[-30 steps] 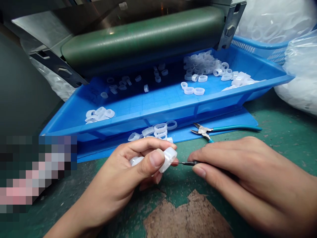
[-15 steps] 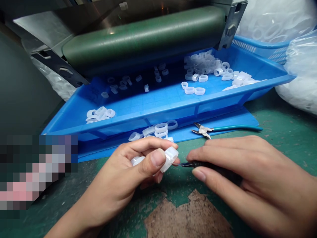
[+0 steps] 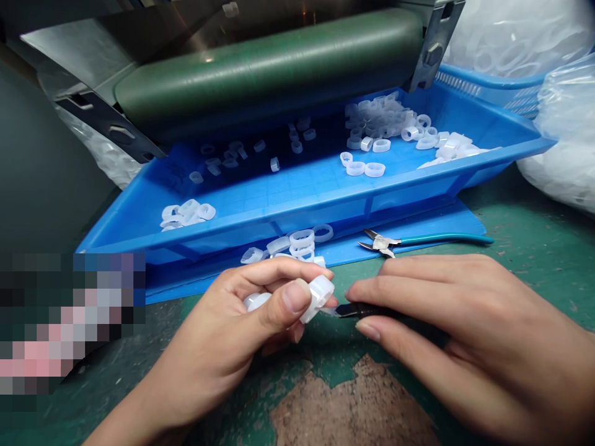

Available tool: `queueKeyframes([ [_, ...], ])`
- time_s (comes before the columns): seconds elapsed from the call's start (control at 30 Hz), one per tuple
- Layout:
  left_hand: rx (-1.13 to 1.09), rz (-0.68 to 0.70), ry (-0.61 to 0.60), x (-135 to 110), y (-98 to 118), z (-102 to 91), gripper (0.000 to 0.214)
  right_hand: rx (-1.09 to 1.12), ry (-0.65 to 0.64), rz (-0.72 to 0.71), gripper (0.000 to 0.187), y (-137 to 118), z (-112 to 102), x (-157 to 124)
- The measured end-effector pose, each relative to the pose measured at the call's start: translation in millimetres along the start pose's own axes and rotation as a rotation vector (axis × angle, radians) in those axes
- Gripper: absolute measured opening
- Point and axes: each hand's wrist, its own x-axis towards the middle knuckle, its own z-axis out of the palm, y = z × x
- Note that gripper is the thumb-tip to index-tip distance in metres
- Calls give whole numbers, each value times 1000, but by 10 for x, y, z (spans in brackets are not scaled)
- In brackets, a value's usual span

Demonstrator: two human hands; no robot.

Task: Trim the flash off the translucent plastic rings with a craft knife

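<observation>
My left hand [image 3: 227, 328] grips a translucent white plastic ring [image 3: 320, 298] between thumb and fingers, with a second white piece [image 3: 257, 301] showing at its other side. My right hand [image 3: 446, 328] pinches a slim black-handled tool with a fine metal tip [image 3: 357, 310]. The tip meets the ring's lower edge, and the contact point is small and partly hidden. Just behind my hands, a few loose rings [image 3: 297, 244] lie against the front of a blue plastic tray [image 3: 297, 214]. Teal-handled side cutters [image 3: 381, 243] rest on a blue mat [image 3: 432, 228], beyond my right fingers.
The tray holds several scattered white rings and slopes under a green roller [image 3: 264, 68] on a metal frame. Plastic bags of rings [image 3: 562, 136] and a blue basket [image 3: 488, 87] stand at the right. The bench [image 3: 334, 365] is worn green with brown patches.
My right hand has moved left and slightly down, bringing the tool's tip onto the ring's edge and covering the side cutters' lower handle. My left hand and the ring have hardly moved.
</observation>
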Motion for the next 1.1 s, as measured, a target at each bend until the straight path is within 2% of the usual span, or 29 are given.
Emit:
queueKeyframes([
  [0.1, -13, -10, 11, -8, -6, -8, 60, 2, 0, -29, 36, 26, -4, -56],
  [0.33, -15, -18, 4, 57, 3, 10, 60, -81, 44, -64, 34, 50, 40, -4],
  [0.6, -31, 8, -59, 52, -43, -43, 51, -85, 15, -45, 34, 60, 0, -44],
  [0.83, -31, 2, 47, 33, 29, 26, 58, -39, 32, -7, 35, 10, 18, 9],
  [1.1, 5, 4, 60, 32, 1, 39, 55, 34, -24, 25, 38, 34, 36, -44],
])
